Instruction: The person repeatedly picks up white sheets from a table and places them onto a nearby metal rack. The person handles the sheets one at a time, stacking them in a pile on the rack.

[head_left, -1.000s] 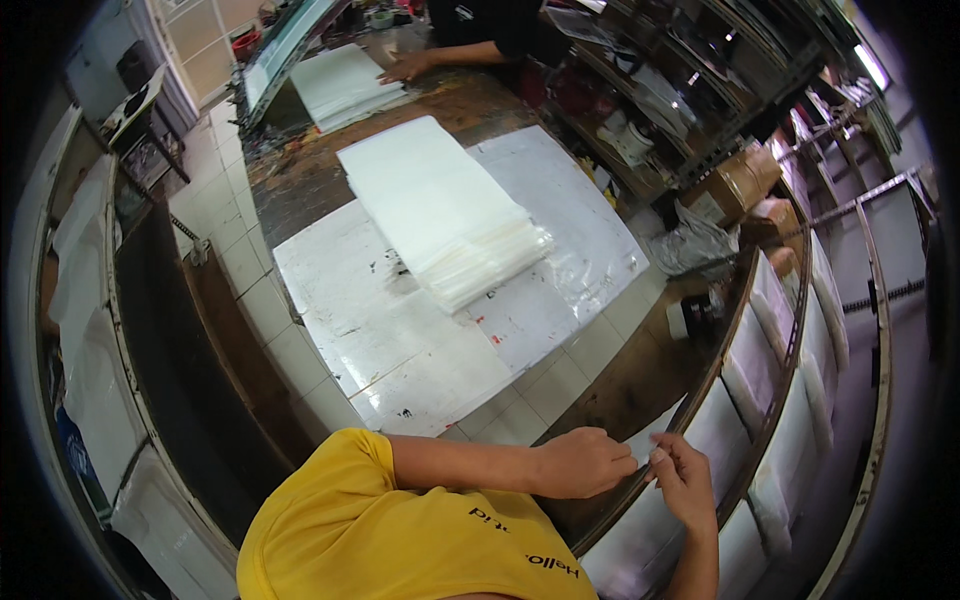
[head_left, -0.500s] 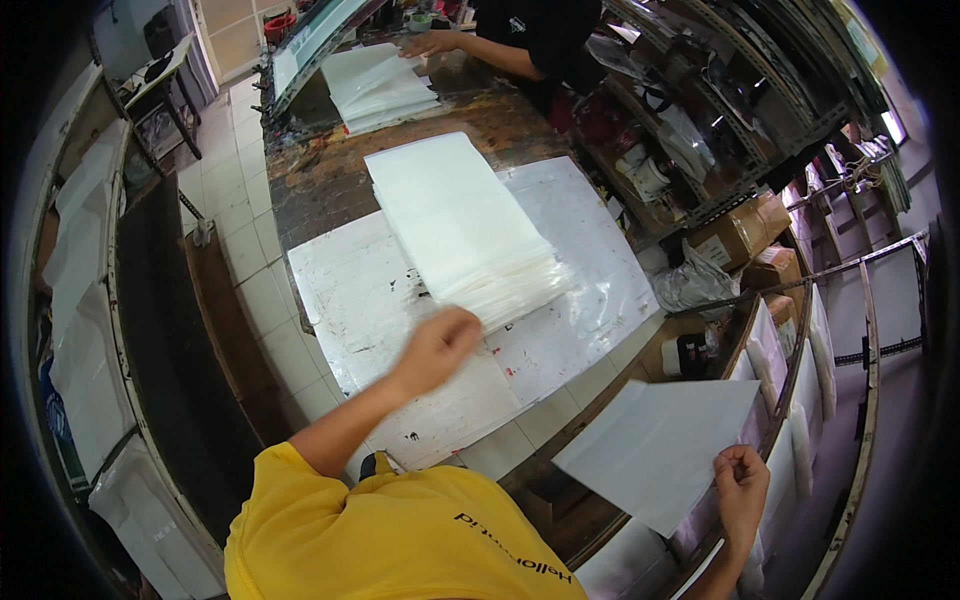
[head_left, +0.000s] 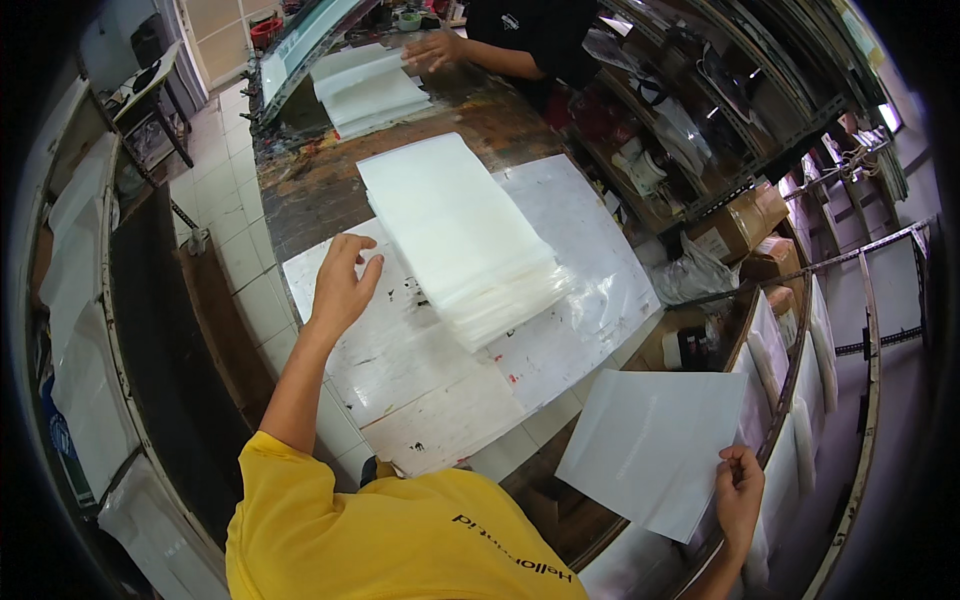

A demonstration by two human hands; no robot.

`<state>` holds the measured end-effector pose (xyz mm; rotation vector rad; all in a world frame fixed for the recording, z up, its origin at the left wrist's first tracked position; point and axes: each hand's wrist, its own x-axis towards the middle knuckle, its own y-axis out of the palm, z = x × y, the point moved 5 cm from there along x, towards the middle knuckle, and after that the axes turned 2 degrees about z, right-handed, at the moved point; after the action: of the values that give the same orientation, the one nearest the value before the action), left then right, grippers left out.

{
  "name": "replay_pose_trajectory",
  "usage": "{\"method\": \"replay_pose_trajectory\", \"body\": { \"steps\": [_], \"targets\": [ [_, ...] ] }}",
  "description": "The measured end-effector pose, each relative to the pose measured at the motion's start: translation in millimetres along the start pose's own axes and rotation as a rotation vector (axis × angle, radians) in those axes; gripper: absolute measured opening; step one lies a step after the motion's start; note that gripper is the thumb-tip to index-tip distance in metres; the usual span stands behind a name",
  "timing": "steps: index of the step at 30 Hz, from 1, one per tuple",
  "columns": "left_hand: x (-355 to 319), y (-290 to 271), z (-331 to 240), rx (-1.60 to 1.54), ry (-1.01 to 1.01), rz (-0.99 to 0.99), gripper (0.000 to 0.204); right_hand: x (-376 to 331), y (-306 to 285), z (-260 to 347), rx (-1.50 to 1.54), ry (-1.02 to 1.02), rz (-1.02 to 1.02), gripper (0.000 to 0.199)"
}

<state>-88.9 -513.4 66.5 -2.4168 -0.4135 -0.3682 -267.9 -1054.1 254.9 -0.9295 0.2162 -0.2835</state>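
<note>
My right hand (head_left: 740,500) pinches the lower right corner of a thin white sheet (head_left: 655,445), held out flat at the lower right, past the worktable's near edge. My left hand (head_left: 343,282) reaches forward with fingers apart over a stained white board (head_left: 430,380) on the worktable, just left of a tall stack of white sheets (head_left: 455,235). It holds nothing. A clear plastic film (head_left: 600,270) lies under the stack to its right.
Across the dark wooden worktable (head_left: 320,180) another person's hand (head_left: 440,48) rests beside a second pile of white sheets (head_left: 370,88). Shelves with cardboard boxes (head_left: 740,225) and bags fill the right. White sheets hang on curved racks (head_left: 80,330) at the left and lower right.
My right hand pulled a white sheet off the rack at the lower right and now holds it out. My left hand left that rack and reached forward toward the stack.
</note>
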Motion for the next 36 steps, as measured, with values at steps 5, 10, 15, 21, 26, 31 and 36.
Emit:
{"method": "replay_pose_trajectory", "body": {
  "steps": [5, 10, 15, 21, 26, 31, 36],
  "targets": [
    [25, 9, 7, 0.197, 0.151, -0.064, 0.035, -12, -3, -2, -0.045, 0.031, 0.067, 0.012],
    [59, 37, 46, 0.435, 0.271, -0.135, 0.047, -21, -5, -12, -0.073, 0.022, 0.075, 0.012],
    [72, 77, 127, 0.587, 0.203, 0.235, 0.031, -33, -5, -18, -0.072, 0.031, 0.065, 0.012],
    [67, 96, 149, 0.552, 0.117, 0.372, 0.043, -46, -18, -37, -0.143, -0.009, 0.116, 0.023],
    [51, 91, 131, 0.651, 0.273, 0.494, 0.042, -76, -87, -97, 0.039, 0.002, -0.328, 0.023],
    [42, 79, 111, 0.609, 0.455, 0.278, 0.035, -178, -160, -152, 0.075, 0.279, -0.79, 0.027],
    [52, 77, 63, 0.637, 0.498, 0.158, 0.03, -307, -181, -215, 0.24, 0.64, -1.145, 0.029]
  ]
}}
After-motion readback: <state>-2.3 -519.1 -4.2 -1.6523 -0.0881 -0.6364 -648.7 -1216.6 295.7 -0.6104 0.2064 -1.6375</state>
